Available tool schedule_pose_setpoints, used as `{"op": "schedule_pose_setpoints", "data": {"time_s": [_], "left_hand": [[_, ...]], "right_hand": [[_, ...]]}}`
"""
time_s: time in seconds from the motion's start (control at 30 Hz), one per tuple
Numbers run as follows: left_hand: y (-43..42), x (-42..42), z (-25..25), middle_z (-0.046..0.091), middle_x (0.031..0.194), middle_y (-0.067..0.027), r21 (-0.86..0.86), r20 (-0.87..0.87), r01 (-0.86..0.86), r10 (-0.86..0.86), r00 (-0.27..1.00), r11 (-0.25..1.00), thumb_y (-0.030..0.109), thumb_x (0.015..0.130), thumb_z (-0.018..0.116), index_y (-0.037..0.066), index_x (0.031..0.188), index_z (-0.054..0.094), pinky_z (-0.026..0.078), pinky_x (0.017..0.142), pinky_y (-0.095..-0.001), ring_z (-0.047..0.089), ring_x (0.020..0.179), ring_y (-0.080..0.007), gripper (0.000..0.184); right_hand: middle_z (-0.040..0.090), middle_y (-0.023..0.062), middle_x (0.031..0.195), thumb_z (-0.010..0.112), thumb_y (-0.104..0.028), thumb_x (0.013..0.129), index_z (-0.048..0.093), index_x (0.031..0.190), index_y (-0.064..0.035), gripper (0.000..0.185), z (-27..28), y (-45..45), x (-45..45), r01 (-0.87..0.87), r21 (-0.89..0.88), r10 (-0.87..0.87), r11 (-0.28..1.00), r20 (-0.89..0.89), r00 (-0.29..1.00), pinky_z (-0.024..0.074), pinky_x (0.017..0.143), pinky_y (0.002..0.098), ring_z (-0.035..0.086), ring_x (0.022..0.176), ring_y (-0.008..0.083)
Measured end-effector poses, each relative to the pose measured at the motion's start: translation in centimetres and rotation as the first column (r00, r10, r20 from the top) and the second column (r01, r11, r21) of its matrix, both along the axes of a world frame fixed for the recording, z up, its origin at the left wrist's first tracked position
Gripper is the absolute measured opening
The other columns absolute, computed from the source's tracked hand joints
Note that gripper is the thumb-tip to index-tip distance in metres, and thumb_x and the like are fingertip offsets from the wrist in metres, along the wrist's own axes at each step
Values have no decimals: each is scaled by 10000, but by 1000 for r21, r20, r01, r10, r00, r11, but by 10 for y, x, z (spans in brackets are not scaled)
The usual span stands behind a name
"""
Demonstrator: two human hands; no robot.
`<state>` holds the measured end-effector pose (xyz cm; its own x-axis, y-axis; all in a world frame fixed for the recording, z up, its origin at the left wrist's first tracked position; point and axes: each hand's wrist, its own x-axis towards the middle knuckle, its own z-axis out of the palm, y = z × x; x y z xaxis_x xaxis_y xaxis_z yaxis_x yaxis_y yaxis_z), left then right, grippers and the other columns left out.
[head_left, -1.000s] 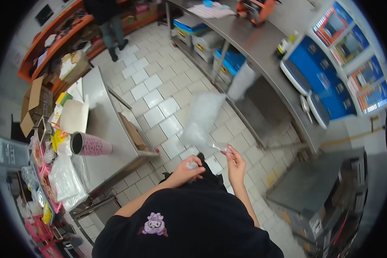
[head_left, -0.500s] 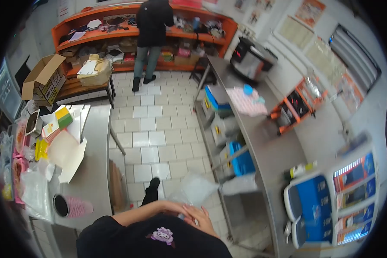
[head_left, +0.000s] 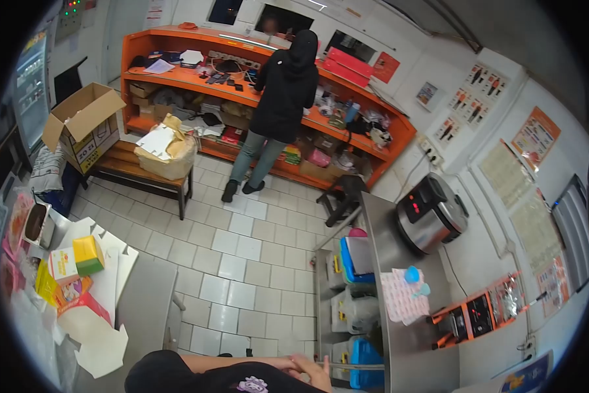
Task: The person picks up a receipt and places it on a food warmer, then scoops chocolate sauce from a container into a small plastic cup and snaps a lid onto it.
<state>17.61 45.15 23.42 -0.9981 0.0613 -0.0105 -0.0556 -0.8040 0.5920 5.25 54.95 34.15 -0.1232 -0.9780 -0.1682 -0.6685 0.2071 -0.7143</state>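
At the bottom edge of the head view, my left hand (head_left: pixel 283 362) reaches in from the left and meets my right hand (head_left: pixel 313 372). The two hands touch in front of my black top, which has a purple print. Fingers of my right hand lie stretched across the left hand, and one fingertip points up beside them. Most of my left fingers are hidden under the right hand. No object shows between the palms. Nearest to my hands is the metal rack with a blue bin (head_left: pixel 366 361) on its lower level.
A person in black (head_left: pixel 283 98) stands at an orange shelf counter (head_left: pixel 393 154). To the right, a steel table (head_left: pixel 432 347) bears a rice cooker (head_left: pixel 432 213) and an orange sealing machine (head_left: pixel 475 318). A bench (head_left: pixel 121 164), cardboard box (head_left: pixel 85 128) and packaging-laden table (head_left: pixel 147 295) stand left.
My view has tilted up and shifted, so my hands sit lower in it. The clear plastic bag beyond them and the pink cup stack have left the view. My hands remain together.
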Motion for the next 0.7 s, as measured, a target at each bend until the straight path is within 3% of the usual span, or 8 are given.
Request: {"op": "schedule_pose_setpoints", "data": {"time_s": [0.03, 0.07, 0.17, 0.2, 0.37, 0.57, 0.63, 0.7], "left_hand": [[-20, 4, 15, 523, 791, 55, 243, 190, 51, -100, 977, 969, 251, 963, 518, 88, 1071, 542, 419, 610, -214, 510, 699, -43, 197], [-26, 11, 34, 429, 656, 68, 186, 297, -39, -18, 955, 982, 149, 902, 590, 77, 1061, 593, 267, 480, -188, 374, 556, -14, 174], [-72, 11, 38, 423, 647, 69, -83, 230, -208, 222, 948, 975, 165, 887, 620, 85, 1038, 592, 259, 477, -188, 372, 552, -20, 173], [-92, 13, 44, 437, 656, 60, -13, 200, -223, 221, 954, 975, 186, 888, 612, 73, 1026, 596, 269, 491, -194, 380, 565, -30, 179], [-172, 23, 21, 479, 693, 31, -55, 223, -304, 308, 925, 951, 196, 900, 575, 22, 1044, 602, 325, 559, -205, 428, 621, -56, 227], [-308, 11, 12, 586, 765, -28, -200, 286, -572, 606, 742, 795, 210, 892, 600, 1, 1055, 626, 417, 708, -232, 557, 749, -116, 266], [-350, 19, 31, 596, 732, -35, -299, 347, -601, 671, 655, 741, 217, 897, 600, 4, 1075, 629, 448, 692, -238, 583, 721, -132, 279], [-397, 37, 39, 595, 729, -34, -350, 342, -636, 725, 597, 688, 218, 897, 600, 5, 1076, 629, 448, 689, -239, 582, 717, -132, 280]], "right_hand": [[583, 160, 1274, 632, -330, 893, 584, 1271, -117, 436, 10, -24, 0, -115, 168, 106, 979, 67, 992, 77, 1113, 601, 503, 1250, 299], [544, 67, 1351, 642, -340, 870, 521, 1352, -193, 519, 27, -39, -2, -285, 129, 295, 950, -63, 954, 50, 1114, 582, 470, 1292, 199], [542, 58, 1354, 647, -345, 868, 498, 1372, -203, 544, 29, -99, -14, -241, 75, 239, 968, 40, 970, -31, 1101, 611, 464, 1299, 202], [556, 55, 1336, 637, -361, 880, 489, 1378, -204, 543, 30, -120, -13, -265, -141, 266, 954, -10, 964, -48, 1094, 630, 465, 1299, 199], [502, 49, 1391, 602, -442, 894, 459, 1397, -247, 558, 11, -225, -29, -569, 115, 563, 815, 80, 823, -54, 1086, 654, 424, 1327, 192], [530, 54, 1364, 609, -368, 897, 474, 1387, -206, 534, 25, -411, -50, -482, -331, 535, 811, 88, 840, -75, 1092, 633, 431, 1323, 226], [504, 46, 1392, 557, -372, 928, 478, 1385, -212, 491, 11, -448, -43, -840, 28, 814, 542, 229, 533, -58, 1095, 633, 455, 1303, 231], [486, 43, 1409, 546, -382, 931, 460, 1398, -227, 500, -5, -495, -31, -904, 74, 874, 421, 232, 426, -66, 1092, 636, 431, 1322, 234]]}}
